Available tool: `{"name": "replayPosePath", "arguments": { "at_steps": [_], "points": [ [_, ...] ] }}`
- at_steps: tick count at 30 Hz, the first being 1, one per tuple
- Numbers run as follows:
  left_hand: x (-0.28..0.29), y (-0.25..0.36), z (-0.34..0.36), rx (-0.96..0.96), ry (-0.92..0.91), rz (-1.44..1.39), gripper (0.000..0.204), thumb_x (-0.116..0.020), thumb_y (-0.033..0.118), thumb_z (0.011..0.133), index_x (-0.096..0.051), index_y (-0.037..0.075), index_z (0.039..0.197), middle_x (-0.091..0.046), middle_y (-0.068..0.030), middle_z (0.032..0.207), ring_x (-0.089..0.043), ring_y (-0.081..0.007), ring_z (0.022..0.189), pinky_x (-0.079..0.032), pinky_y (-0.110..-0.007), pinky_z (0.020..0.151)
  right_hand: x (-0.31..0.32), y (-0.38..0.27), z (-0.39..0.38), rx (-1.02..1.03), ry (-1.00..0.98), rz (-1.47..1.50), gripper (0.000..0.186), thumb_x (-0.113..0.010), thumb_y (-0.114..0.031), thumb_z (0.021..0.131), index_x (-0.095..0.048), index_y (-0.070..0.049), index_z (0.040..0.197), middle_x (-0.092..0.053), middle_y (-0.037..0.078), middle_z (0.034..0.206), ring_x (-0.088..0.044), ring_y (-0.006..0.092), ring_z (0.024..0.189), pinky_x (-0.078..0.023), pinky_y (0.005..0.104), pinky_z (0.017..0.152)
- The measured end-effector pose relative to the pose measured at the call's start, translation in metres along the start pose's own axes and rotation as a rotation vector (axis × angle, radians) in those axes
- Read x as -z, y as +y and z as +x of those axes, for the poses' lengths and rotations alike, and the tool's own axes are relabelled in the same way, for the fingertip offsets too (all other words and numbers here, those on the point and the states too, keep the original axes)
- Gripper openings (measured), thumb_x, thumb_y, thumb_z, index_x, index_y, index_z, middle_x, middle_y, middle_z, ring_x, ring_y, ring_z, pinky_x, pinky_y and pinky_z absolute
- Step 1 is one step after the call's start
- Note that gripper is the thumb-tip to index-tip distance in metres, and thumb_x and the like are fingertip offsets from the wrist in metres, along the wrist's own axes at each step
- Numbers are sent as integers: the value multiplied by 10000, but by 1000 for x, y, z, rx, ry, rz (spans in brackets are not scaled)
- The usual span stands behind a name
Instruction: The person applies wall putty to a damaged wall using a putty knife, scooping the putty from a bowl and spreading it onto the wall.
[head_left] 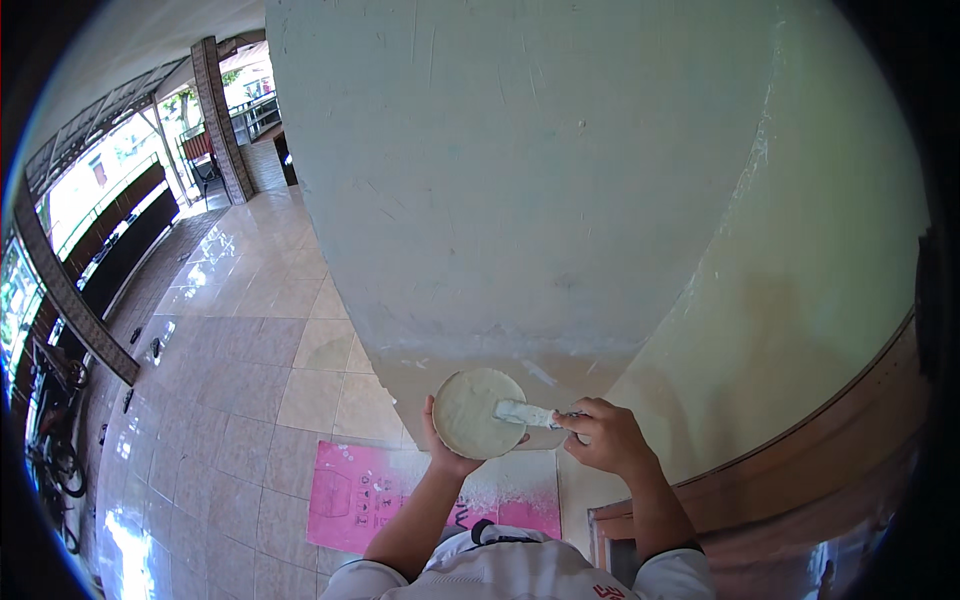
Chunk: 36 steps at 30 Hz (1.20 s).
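My left hand point(452, 460) is wrapped round a shallow, round, pale container point(468, 400) from below and the side, its thumb up along the left rim. Smooth off-white paste covers the inside of the container. In my right hand point(608, 437) is a putty knife point(528, 413), gripped by its handle. Its blade is coated in white paste and lies over the right part of the container; whether it touches the paste I cannot tell. Just beyond both hands rises a grey-green wall point(480, 200) with scratches and a whitish patched band low down.
A pink sheet point(340, 500) dusted with white lies on the tiled floor point(230, 370) below my hands. To the right, the wall turns a corner beside brown wooden furniture point(760, 480). Pillars point(220, 120), a dark fence and a bicycle point(65, 465) stand at the left.
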<state>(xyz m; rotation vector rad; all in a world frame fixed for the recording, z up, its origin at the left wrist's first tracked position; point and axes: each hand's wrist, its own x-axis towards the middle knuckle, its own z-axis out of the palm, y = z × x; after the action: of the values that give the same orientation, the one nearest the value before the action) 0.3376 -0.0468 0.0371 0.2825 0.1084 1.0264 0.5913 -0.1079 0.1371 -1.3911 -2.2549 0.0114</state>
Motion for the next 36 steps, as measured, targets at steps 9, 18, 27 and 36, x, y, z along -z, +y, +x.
{"name": "replayPosePath", "arguments": {
  "at_steps": [9, 18, 27, 36],
  "points": [
    [13, -5, 6, -18, -35, -68, 905, -435, 822, 889, -398, 255, 1593, -386, -135, 1635, -402, -481, 1459, -317, -860, 1075, 12, 8, 2, -31, -9, 74, 402, -754, -128, 789, -793, -164, 1188, -706, 46, 997, -711, 239, 849, -599, 372, 727],
    [0, -11, 8, 16, -48, -110, 902, -401, 829, 900, -395, 258, 1600, -389, -132, 1639, -403, -480, 1466, -316, -852, 1088, 20, 28, -6, -314, -147, 607, 348, -612, -40, 932, -716, 12, 1261, -722, 107, 860, -625, 124, 752, -529, 278, 724],
    [-12, -12, 11, 49, -37, -103, 894, -443, 819, 881, -419, 275, 1589, -374, -129, 1654, -374, -484, 1482, -295, -874, 1067, 19, 17, -5, -90, 6, 479, 405, -701, 17, 855, -741, -54, 1251, -692, 88, 991, -612, 190, 842, -536, 313, 712],
    [2, -2, 5, 40, -73, -150, 915, -392, 815, 905, -367, 245, 1620, -353, -149, 1665, -369, -469, 1495, -300, -845, 1107, 11, -7, -5, -53, -2, 51, 545, -800, -39, 779, -746, -211, 1294, -617, 11, 1168, -510, 274, 1066, -419, 442, 995]
  ]
}}
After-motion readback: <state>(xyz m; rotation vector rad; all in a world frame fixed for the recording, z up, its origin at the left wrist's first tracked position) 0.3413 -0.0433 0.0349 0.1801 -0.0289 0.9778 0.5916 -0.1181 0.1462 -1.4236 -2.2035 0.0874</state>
